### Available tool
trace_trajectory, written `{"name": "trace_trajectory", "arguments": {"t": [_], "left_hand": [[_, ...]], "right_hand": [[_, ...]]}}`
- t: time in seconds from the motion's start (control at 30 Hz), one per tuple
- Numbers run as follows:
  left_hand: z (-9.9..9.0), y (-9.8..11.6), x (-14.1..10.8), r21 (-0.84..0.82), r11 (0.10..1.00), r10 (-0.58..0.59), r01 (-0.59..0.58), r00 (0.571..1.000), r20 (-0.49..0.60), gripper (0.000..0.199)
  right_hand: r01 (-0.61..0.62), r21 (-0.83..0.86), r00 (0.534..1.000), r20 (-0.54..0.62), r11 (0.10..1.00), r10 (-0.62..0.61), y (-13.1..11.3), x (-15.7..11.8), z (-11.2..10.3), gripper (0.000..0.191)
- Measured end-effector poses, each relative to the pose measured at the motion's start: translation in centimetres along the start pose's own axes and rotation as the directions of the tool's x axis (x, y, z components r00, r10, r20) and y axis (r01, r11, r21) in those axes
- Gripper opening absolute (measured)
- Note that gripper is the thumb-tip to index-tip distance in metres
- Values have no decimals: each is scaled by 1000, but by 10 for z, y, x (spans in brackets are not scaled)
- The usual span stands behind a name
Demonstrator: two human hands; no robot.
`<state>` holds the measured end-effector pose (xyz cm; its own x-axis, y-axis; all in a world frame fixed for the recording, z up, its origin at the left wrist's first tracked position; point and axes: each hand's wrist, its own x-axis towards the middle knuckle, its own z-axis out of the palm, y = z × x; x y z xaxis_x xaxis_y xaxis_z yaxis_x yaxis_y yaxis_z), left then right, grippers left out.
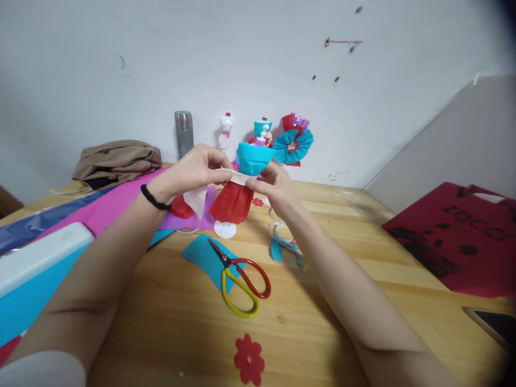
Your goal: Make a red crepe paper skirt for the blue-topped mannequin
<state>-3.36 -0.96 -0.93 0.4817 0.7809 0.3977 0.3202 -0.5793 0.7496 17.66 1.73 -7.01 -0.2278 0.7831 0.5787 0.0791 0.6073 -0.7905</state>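
Note:
A small dress form (261, 134) stands on a round white base (224, 229), wearing a blue top (253, 158) and a gathered red skirt (234, 203). Across its waist runs a white strip (239, 178), stretched between my two hands. My left hand (199, 171) pinches the strip's left end between thumb and fingers. At the other end, my right hand (271, 185) grips it with thumb and fingers, partly behind the form. Nearer to me, scissors (242, 279) with one red and one yellow handle lie on a blue piece (201, 255).
Against the wall stand more dress forms (226, 131) and a grey bottle (184, 134). Pink sheets (105, 204) and brown cloth (116, 161) lie left. Blue scraps (277, 250) are beside my right forearm. A red paper flower (249, 360) is in front; a red bag (451, 236) stands right.

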Motion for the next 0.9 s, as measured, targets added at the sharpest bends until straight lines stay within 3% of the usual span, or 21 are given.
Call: {"name": "trace_trajectory", "arguments": {"t": [0.17, 0.4, 0.57, 0.9], "left_hand": [[2, 1, 0, 11, 1000, 7, -7, 1000, 14, 16], [8, 0, 3, 16, 1000, 21, -21, 1000, 1, 13], [12, 1, 4, 25, 999, 41, -41, 999, -33, 10], [15, -3, 4, 197, 970, 168, -141, 978, -126, 9]], "right_hand": [[29, 124, 996, 84, 992, -39, 5, 1, -4, 56], [30, 299, 976, 196, 954, -92, 13, 1, -8, 39], [6, 257, 983, 177, 966, -54, 12, 1, -8, 43], [23, 247, 985, 161, 969, -64, 9, 0, -7, 42]]}}
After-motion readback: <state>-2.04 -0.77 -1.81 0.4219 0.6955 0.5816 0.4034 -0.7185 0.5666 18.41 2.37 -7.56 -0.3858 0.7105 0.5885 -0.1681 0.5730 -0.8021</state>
